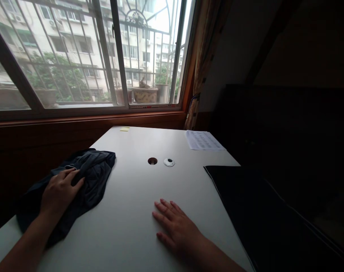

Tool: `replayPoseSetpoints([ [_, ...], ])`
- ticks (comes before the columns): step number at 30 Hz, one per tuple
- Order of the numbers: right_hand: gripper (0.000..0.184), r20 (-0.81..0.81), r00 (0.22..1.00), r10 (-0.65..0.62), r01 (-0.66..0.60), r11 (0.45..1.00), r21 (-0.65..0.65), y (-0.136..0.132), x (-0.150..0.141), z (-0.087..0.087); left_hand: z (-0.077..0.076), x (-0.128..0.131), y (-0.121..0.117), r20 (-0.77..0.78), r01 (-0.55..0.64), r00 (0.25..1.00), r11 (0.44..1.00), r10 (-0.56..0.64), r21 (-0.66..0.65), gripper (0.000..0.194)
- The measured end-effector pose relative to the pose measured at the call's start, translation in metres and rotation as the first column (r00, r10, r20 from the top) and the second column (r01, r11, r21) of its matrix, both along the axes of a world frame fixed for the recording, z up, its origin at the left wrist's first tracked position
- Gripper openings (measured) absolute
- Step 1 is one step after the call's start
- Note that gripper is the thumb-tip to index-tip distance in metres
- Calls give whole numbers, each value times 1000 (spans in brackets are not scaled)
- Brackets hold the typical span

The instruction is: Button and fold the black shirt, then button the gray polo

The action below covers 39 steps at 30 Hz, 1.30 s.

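At the left edge of the white table (126,211) lies a crumpled dark blue garment (96,177), partly hanging over the side. My left hand (60,189) is on top of it, with the fingers bent into the fabric and a fold between thumb and forefinger; the fingertips are partly hidden. My right hand (174,224) rests palm down on the bare tabletop, fingers spread and holding nothing. Further right, a flat dark cloth (242,204) with a thin light edge line covers the table's right side and runs beyond it.
Beyond my hands are a round cable hole (152,161) and its loose white cover (168,162). Printed sheets (205,140) lie at the far right corner, a yellow sticky note (124,129) at the far left. A barred window (149,68) and a tied curtain (201,64) stand behind the table.
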State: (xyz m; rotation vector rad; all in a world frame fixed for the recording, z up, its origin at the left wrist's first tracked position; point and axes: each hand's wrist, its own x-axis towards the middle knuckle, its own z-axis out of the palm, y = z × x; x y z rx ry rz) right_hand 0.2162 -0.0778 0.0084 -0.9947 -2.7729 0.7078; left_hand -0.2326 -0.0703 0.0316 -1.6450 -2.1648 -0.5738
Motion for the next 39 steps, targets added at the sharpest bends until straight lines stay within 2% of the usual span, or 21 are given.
replayPoseSetpoints([
  [3, 59, -12, 1000, -2, 2, 1000, 15, 0, 2, 2, -4, 4, -1, -188, -31, 982, 999, 28, -13, 33],
  [5, 58, -19, 1000, -2, 3, 1000, 26, 0, 2, 3, -5, 9, 0, -217, 9, 976, 1000, -6, 13, 31],
  [8, 56, -48, 999, 11, -8, 999, 51, 1, 3, 2, -8, 21, 2, -140, 174, 977, 982, -163, 69, 31],
  [11, 50, -137, 990, 14, -2, 996, 84, 4, 5, -3, -13, 43, 4, -22, 407, 913, 909, -407, 90, 32],
  [15, 57, -281, 958, -52, 79, 993, 83, 6, 7, -11, -17, 91, 2, 103, 679, 716, 723, -691, 132, 23],
  [18, 70, -338, 935, -104, 136, 988, 73, 7, 8, -19, -14, 140, -10, 173, 833, 523, 544, -835, 106, 23],
  [19, 74, -363, 925, -111, 150, 985, 81, 7, 8, -21, -10, 157, -16, 188, 881, 446, 466, -875, 82, 22],
  [22, 81, -461, 876, -140, 215, 970, 114, 9, 8, -24, 5, 198, -35, 283, 984, 179, 176, -942, -35, 23],
  [23, 78, -482, 860, -165, 248, 962, 114, 10, 9, -23, 10, 206, -40, 301, 994, 110, 100, -947, -49, 19],
  [24, 72, -489, 851, -194, 277, 955, 104, 10, 9, -22, 14, 209, -43, 324, 997, 71, 57, -944, -52, 18],
  [25, 64, -482, 848, -222, 298, 950, 88, 10, 9, -19, 16, 208, -45, 339, 998, 53, 40, -939, -46, 19],
  [26, 56, -468, 848, -247, 314, 947, 68, 11, 9, -17, 16, 204, -44, 346, 998, 60, 56, -936, -21, 20],
  [27, 49, -459, 847, -270, 326, 944, 46, 11, 10, -14, 13, 196, -41, 349, 995, 88, 98, -933, 13, 20],
  [30, 41, -495, 805, -326, 361, 932, -27, 13, 10, -7, -1, 166, -23, 323, 940, 261, 315, -909, 127, 28],
  [32, 40, -554, 748, -367, 389, 918, -82, 16, 12, -6, -12, 149, -11, 287, 882, 403, 453, -869, 132, 35],
  [34, 37, -603, 682, -414, 422, 896, -137, 19, 14, -6, -20, 141, -3, 261, 827, 515, 553, -817, 102, 41],
  [37, 33, -637, 578, -511, 484, 842, -236, 24, 19, -6, -24, 143, 0, 249, 751, 625, 657, -740, 68, 51],
  [39, 34, -636, 516, -574, 509, 803, -311, 25, 23, -4, -23, 146, -1, 239, 731, 652, 680, -720, 53, 45],
])
